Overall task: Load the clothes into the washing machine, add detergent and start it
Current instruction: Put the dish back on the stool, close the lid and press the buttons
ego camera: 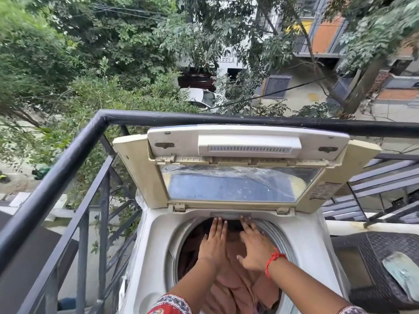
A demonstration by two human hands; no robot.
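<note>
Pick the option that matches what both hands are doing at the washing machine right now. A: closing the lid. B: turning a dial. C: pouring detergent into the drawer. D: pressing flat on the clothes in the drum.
D: the left hand and the right hand lie open, palms down, on the brownish clothes inside the drum, and the lid stands raised.

Washing machine (231, 245) stands at frame centre, backed against the balcony railing (158, 117), whose corner sits at 10 o'clock; lid (244, 168) stands propped upright at 12 o'clock, behind the drum opening. Clothes (240, 282) lie in the drum, with left hand (214, 242) and right hand (257, 249) flat on them, side by side, fingertips toward 12 o'clock. A woven basket (371, 264) sits just beside the machine at 3 o'clock, a packet (402, 271) on it.
</note>
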